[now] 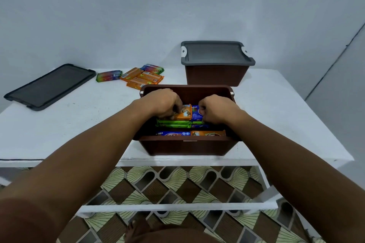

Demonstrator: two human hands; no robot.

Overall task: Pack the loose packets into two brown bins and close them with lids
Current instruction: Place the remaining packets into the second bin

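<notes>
An open brown bin (pixel 187 146) stands at the table's front edge, filled with green, blue and orange packets. Both my hands reach down inside it. My left hand (pixel 163 102) has its fingers curled on an orange packet (pixel 185 113) standing among the others. My right hand (pixel 214 109) has its fingers curled on a blue packet (pixel 196 114) beside it. A second brown bin (pixel 215 75) stands behind, closed with a grey lid (pixel 216 53). Several loose packets (pixel 142 77), orange and multicoloured, lie on the table behind the open bin.
A loose dark grey lid (pixel 49 87) lies flat at the table's left. The white table (pixel 79 116) backs onto a pale wall. Below the front edge run white rails over a patterned floor (pixel 177 185).
</notes>
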